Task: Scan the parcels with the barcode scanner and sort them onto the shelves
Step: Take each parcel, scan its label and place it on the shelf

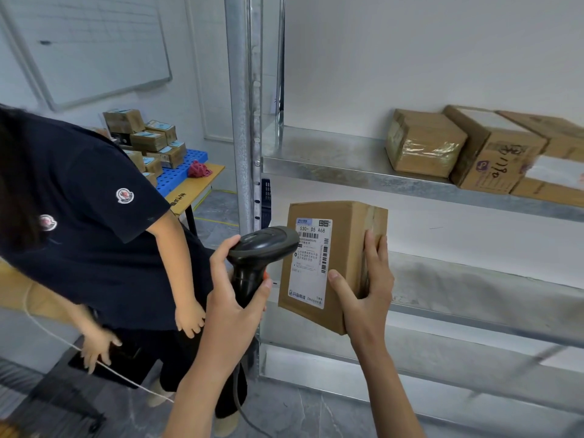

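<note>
Scanner meets parcel label.
Your left hand (235, 298) grips the black handheld barcode scanner (257, 257); your right hand (366, 289) holds the brown cardboard parcel (341, 248).

Left grip (235, 298), right grip (368, 290) both clenched

Barcode scanner (262, 248): black, pistol-type, handle gripped in the left hand (234, 298), cable hanging down below the wrist. Head points right, its nose just beside the label (311, 263) of the parcel (335, 263).

Parcel: brown cardboard box, taped along one seam, held upright and slightly tilted in the right hand (368, 286), thumb on the labelled face, fingers round the right side. White shipping label with barcodes, printed "530- D5 A68", faces the scanner.

Shelves (331, 159): galvanised metal, behind and to the right of both hands. Three more cardboard parcels (425, 143) lie on the level above the right hand.
</note>
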